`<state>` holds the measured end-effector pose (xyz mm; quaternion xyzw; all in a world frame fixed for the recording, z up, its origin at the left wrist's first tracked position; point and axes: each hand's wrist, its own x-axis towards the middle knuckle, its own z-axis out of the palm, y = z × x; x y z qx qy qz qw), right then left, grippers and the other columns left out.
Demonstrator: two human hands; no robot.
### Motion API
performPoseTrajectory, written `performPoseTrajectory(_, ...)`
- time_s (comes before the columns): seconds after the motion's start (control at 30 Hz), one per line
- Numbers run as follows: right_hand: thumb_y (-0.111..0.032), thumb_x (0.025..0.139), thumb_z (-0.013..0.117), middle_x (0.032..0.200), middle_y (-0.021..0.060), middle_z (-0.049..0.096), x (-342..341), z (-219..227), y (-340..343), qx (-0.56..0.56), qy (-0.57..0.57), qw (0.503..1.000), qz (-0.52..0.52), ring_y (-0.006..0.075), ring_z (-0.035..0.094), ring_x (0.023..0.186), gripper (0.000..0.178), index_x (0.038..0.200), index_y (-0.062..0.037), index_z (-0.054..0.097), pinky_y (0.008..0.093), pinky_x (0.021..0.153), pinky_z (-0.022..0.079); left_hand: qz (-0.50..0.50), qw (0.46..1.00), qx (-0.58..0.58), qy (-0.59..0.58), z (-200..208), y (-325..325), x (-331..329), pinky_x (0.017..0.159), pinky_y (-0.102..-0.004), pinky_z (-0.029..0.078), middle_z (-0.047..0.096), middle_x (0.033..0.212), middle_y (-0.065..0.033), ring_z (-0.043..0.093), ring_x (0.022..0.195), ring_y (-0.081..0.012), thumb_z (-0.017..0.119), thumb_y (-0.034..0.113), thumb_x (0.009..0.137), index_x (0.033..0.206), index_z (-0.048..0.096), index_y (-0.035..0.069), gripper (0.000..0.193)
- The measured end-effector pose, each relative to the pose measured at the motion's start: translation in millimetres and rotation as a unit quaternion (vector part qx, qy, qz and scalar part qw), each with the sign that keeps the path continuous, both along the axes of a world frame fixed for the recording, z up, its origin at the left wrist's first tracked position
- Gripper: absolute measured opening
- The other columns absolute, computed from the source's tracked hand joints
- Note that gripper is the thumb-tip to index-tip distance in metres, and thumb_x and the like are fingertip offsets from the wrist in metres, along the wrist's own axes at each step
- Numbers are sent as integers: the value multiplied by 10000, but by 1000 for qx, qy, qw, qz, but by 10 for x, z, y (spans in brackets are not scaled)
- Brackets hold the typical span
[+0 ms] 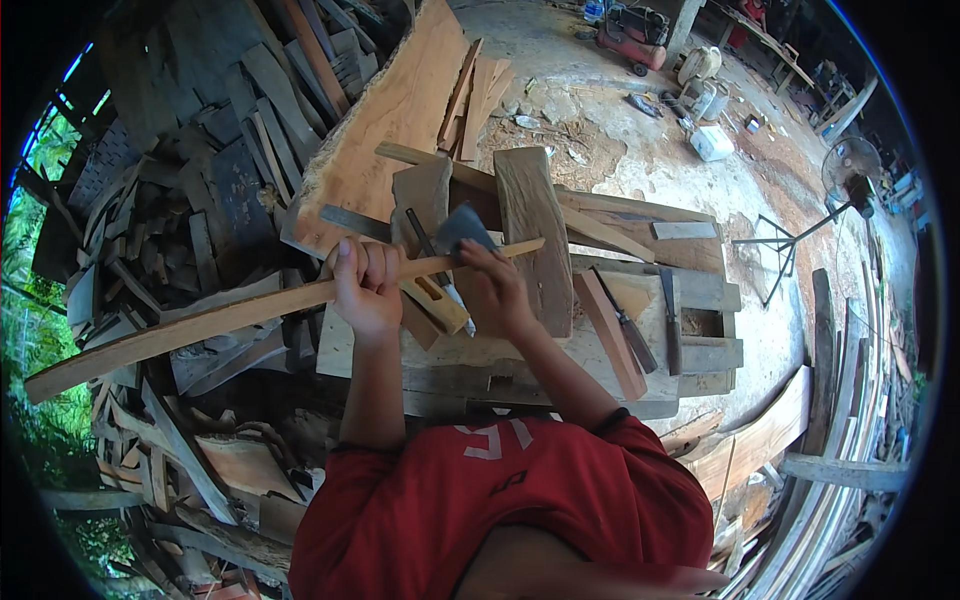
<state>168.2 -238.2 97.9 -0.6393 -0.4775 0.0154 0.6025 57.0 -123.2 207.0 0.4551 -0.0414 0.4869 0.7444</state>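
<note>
A long, narrow wooden strip [200,318] runs from the lower left up to the workbench, slightly tilted. My left hand [366,288] is wrapped round it, thumb up. Near the strip's right end, my right hand [500,290] pinches a dark grey flat sheet [464,229] against the wood; whether it is sandpaper or a metal blade I cannot tell. Beyond that end stands a thick wooden block [533,225]. Below my hands lie a wooden plane body [436,302] with a slot and a slim tool with a whitish end [455,303].
On the workbench [480,352] to the right lie a chisel [625,325], a reddish wooden bar [606,330] and another dark-handled tool [671,308]. A wide slab [390,115] leans behind. Scrap wood [180,230] is piled left. A fan [850,180] and compressor [635,40] stand farther off.
</note>
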Motion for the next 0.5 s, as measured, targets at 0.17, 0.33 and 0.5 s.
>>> performPoseTrajectory(0.17, -113, 882, 468, 1183, 142, 542, 717, -948, -143, -78, 141, 979, -128, 252, 468, 1162, 245, 1072, 5, 568, 301, 957, 348, 4, 1000, -18, -12, -57, -8, -75, 437, -253, 181, 185, 427, 55, 127, 354, -70, 373, 279, 914, 548, 253, 169, 401)
performPoseTrajectory(0.33, -79, 851, 453, 1166, 126, 558, 174, -110, -15, -81, 64, 993, -52, 247, 461, 1171, 254, 1070, -20, 568, 325, 969, 330, -4, 1000, -3, -16, -47, 6, 3, 444, -246, 183, 190, 425, 58, 132, 349, -70, 380, 290, 910, 552, 255, 174, 397)
performPoseTrajectory(0.5, -33, 806, 529, 1143, 98, 571, 86, -114, -6, 5, -28, 998, -53, 255, 517, 1096, 251, 1046, -78, 583, 394, 924, 366, 2, 1000, 0, 0, 34, -16, 26, 448, -242, 183, 198, 423, 57, 137, 348, -69, 395, 307, 902, 557, 263, 171, 394)
